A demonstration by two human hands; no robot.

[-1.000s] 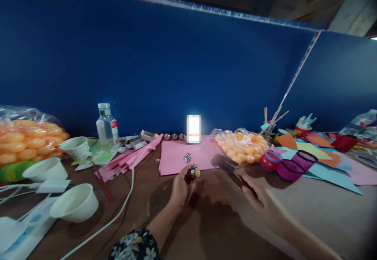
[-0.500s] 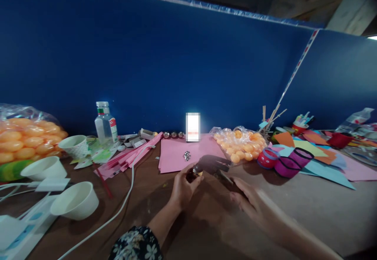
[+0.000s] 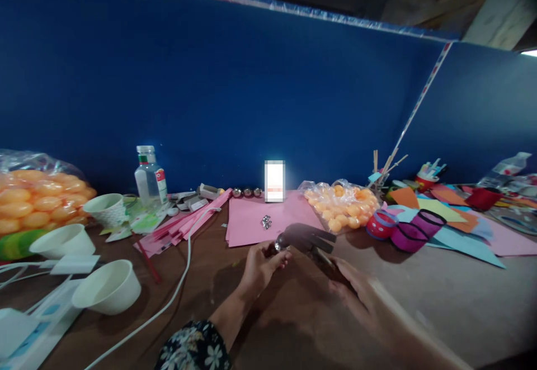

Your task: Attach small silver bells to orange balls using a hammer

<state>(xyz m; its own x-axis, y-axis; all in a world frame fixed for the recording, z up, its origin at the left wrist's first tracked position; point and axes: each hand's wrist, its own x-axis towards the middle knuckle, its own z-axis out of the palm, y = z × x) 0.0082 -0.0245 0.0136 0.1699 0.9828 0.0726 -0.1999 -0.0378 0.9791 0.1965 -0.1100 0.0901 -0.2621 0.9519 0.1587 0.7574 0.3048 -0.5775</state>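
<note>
My left hand (image 3: 260,269) is closed, with thumb and fingers around a shiny metal ball (image 3: 282,245); part of the ball is hidden by the fingers and the tool. My right hand (image 3: 350,289) grips the wooden handle of a claw hammer (image 3: 308,236), its claw pointing right. The hammer's striking face is at the ball; whether they touch I cannot tell. Just beyond, a small cluster of silvery metal pieces (image 3: 266,222) lies on stacked pink paper (image 3: 245,222). Several larger shiny metal balls (image 3: 247,192) stand in a row behind the paper.
Bags of orange balls stand at the left (image 3: 37,197) and behind my right hand (image 3: 344,205). Paper cups (image 3: 108,289), a power strip (image 3: 46,319) and a white cable (image 3: 184,272) lie at left. Purple cloth cups (image 3: 413,236) and coloured paper (image 3: 470,247) are at right.
The hammer has turned slightly, its claw now a little lower and farther right. My left fingers have shifted around the metal ball.
</note>
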